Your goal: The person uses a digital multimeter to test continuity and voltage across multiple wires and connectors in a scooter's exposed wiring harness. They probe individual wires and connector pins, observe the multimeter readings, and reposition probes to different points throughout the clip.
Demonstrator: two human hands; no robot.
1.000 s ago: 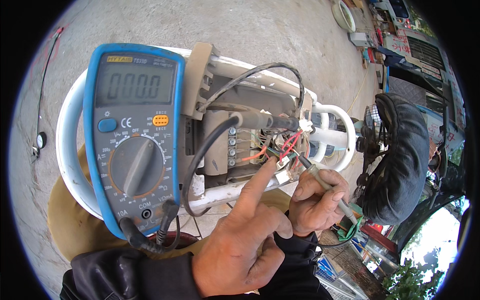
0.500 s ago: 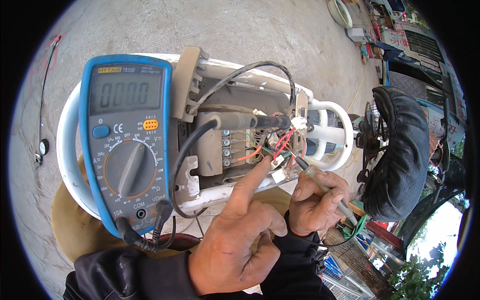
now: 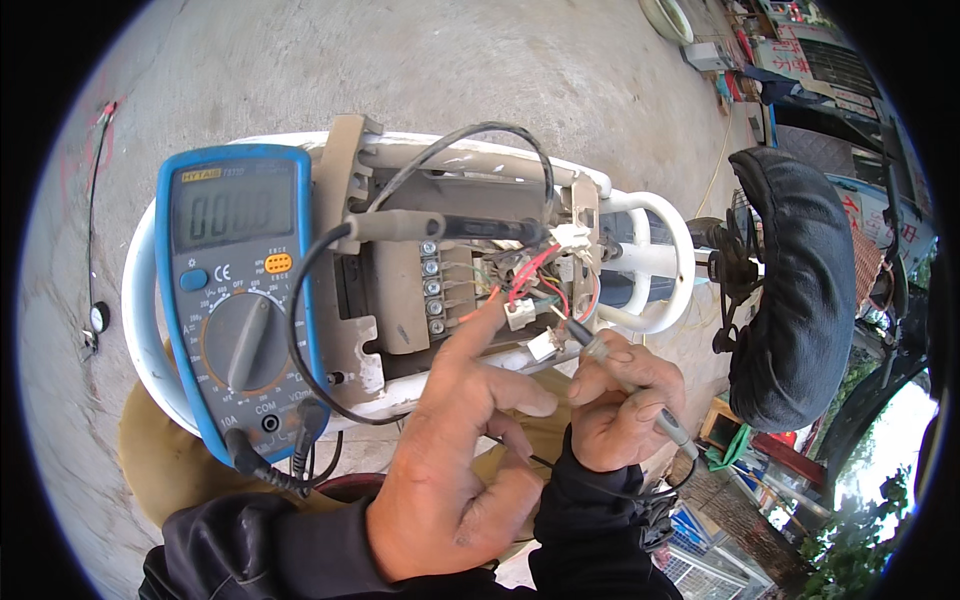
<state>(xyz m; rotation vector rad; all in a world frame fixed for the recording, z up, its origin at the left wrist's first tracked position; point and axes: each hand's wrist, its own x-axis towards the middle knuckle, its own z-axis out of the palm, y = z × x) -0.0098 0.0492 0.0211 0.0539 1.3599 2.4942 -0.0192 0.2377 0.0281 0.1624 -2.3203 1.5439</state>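
My left hand points with its index finger stretched out to the orange wire by a white connector; the other fingers are loosely bent and hold nothing. Between the thumb and fingers of my right hand is a grey-handled test probe, its tip close to the connector and its red wires. Whether the tip touches metal, I cannot tell. A second test probe lies across the frame, its front end at another white connector. To the left rests a blue-edged multimeter, with two leads plugged in.
A terminal block with several screws sits in the white tubular vehicle frame. Beyond its right end is a black padded seat. A cable with a round gauge lies on the concrete at far left.
In the picture, the multimeter, frame and both hands sit slightly farther left. My left index finger still points at the wires, and the right hand keeps its probe by the connector.
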